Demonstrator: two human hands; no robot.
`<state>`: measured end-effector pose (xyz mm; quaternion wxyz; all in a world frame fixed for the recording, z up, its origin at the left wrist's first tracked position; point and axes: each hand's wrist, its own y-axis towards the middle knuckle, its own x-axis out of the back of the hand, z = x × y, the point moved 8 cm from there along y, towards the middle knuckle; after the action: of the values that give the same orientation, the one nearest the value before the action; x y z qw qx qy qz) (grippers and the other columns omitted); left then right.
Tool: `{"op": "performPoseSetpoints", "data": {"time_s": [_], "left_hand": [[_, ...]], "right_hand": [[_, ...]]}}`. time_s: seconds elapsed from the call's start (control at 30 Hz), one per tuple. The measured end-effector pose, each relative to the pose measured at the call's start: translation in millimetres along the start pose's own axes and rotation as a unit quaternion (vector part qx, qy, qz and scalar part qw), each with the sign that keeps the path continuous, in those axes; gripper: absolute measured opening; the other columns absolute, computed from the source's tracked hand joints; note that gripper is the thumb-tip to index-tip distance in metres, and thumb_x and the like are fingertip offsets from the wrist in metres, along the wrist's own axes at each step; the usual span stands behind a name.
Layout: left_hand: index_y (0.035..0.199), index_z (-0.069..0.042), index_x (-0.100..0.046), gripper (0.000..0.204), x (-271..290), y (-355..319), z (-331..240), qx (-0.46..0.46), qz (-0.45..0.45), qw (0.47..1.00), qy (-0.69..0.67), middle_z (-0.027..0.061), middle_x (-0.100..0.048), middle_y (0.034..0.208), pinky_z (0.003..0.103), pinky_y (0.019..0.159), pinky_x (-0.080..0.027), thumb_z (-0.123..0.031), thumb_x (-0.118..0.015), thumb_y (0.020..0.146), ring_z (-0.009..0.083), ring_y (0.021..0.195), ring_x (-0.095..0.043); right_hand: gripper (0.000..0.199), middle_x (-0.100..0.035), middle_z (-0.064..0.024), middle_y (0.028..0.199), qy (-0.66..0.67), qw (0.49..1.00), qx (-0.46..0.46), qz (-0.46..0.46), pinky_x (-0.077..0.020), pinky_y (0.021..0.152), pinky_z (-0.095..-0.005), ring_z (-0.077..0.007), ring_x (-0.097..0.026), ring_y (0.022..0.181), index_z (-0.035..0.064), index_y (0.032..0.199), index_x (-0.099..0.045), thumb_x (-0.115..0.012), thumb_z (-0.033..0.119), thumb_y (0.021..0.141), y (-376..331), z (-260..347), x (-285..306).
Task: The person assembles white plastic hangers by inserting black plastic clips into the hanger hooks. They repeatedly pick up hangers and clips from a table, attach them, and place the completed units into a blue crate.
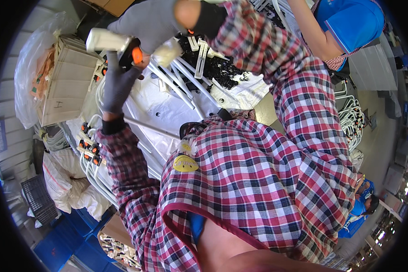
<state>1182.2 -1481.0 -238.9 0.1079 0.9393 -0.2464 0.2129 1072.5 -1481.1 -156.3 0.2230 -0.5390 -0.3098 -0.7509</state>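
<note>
My left hand [119, 86], in a grey glove, is closed around a white plastic fitting [105, 41] with a black collar and an orange button, held above the work surface. My right hand [145, 26], also grey-gloved, bends over the same fitting from above. Its fingertips are partly hidden, and a pale part below it is blurred, so I cannot tell how it grips. Straight white tubes [186, 75] lie in a bundle on white sheeting [156, 106] just beneath. Beside them sits a pile of small black parts [224, 70], with white slotted pieces [201, 59] on top.
A pale crate [68, 81] with a plastic bag [27, 68] stands at left. Bent tubes [88, 170] with black-and-orange fittings hang below it, near white sacks [61, 174] and a black basket [39, 199]. At upper right, a co-worker wears a blue cap [353, 22].
</note>
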Motion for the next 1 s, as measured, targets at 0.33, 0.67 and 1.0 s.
{"op": "performPoseSetpoints", "data": {"time_s": [0.33,0.67,1.0], "left_hand": [[0.111,-0.003,-0.064,0.032,135.8,-65.1,129.2,0.132,-0.185,0.974,0.013,-0.0022,-0.058,0.073,0.021,0.051,-0.037,-0.021,-0.075,0.088,0.0049,0.057,-0.048],[0.129,-0.01,-0.062,0.041,174.0,-178.7,125.9,0.184,-0.349,0.919,0.014,-0.0058,-0.058,0.08,0.019,0.049,-0.032,-0.024,-0.071,0.091,0.0031,0.055,-0.042],[0.126,-0.007,-0.062,0.039,187.0,-221.8,129.2,0.184,-0.367,0.911,0.023,-0.0042,-0.054,0.078,0.019,0.051,-0.033,-0.027,-0.069,0.093,0.0039,0.057,-0.041]], "right_hand": [[0.011,-0.066,-0.0098,0.086,0.102,0.861,-0.357,-0.346,-0.0528,0.072,-0.0374,-0.0281,-0.066,0.078,0.0073,0.095,-0.067,-0.061,0.014,0.089,-254.6,-102.2,-163.4],[0.034,-0.057,-0.0086,0.113,0.05,0.907,-0.418,-0.016,-0.0511,0.085,-0.0432,-0.0329,-0.061,0.102,0.0169,0.11,-0.069,-0.067,0.009,0.077,-247.5,-136.2,-327.2],[0.018,-0.067,-0.0093,0.093,0.741,0.503,-0.382,-0.227,-0.0512,0.062,-0.0243,-0.0102,-0.059,0.068,0.005,0.106,-0.06,-0.066,0.017,0.094,-257.5,-153.4,-348.2]]}}
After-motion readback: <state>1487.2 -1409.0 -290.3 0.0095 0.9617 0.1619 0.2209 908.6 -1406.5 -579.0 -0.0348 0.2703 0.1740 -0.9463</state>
